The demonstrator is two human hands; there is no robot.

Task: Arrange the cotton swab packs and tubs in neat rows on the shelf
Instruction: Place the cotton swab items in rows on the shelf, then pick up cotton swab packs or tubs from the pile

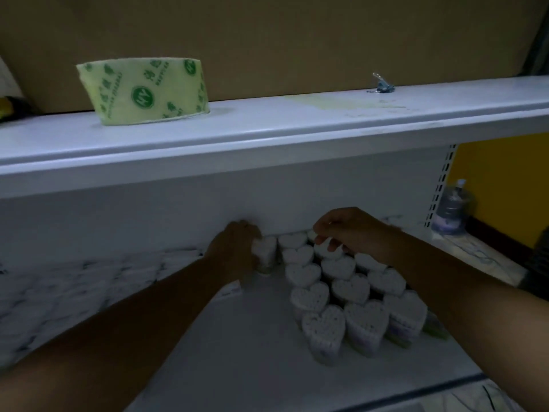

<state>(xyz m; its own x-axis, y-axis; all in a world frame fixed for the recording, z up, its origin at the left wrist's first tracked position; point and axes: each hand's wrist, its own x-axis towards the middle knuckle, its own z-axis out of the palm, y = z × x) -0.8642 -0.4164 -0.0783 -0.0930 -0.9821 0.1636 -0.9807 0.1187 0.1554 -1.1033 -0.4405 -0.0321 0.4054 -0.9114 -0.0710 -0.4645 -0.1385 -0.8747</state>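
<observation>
Several heart-shaped tubs of white cotton swabs stand in diagonal rows on the white lower shelf. My left hand is closed around one tub at the back left end of the rows, against the rear panel. My right hand reaches in from the right, and its fingertips pinch the top of another tub in the back rows. Flat wrapped swab packs lie in a blurred mass on the left of the shelf.
The upper shelf overhangs the working space and carries a green printed tape roll and a small clip. At the far right stand a slotted shelf upright and a water bottle against a yellow wall.
</observation>
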